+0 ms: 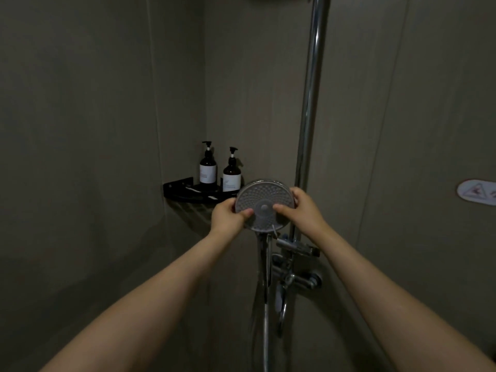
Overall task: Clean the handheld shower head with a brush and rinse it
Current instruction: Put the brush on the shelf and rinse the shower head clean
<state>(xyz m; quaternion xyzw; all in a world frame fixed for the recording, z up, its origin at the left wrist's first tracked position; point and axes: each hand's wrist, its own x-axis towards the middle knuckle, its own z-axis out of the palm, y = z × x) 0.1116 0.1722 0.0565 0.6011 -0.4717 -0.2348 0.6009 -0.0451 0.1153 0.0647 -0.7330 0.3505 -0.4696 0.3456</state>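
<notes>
The round shower head [264,204] sits between the two hands, its nozzle face turned toward the camera; the left hand [228,216] holds its left rim, thumb laid on the face, and the right hand [304,210] holds the right rim the same way, so each grip is closed on the head; its handle [264,264] drops straight below the grip. Up and left of the left grip a black corner shelf [178,190] carries two dark pump bottles [208,167]; their pale labels are too blurred to read. Far right of the right grip a wall sticker [476,191] shows a red triangle; its writing is illegible. A chrome riser pipe [311,103] stands behind the right grip.
</notes>
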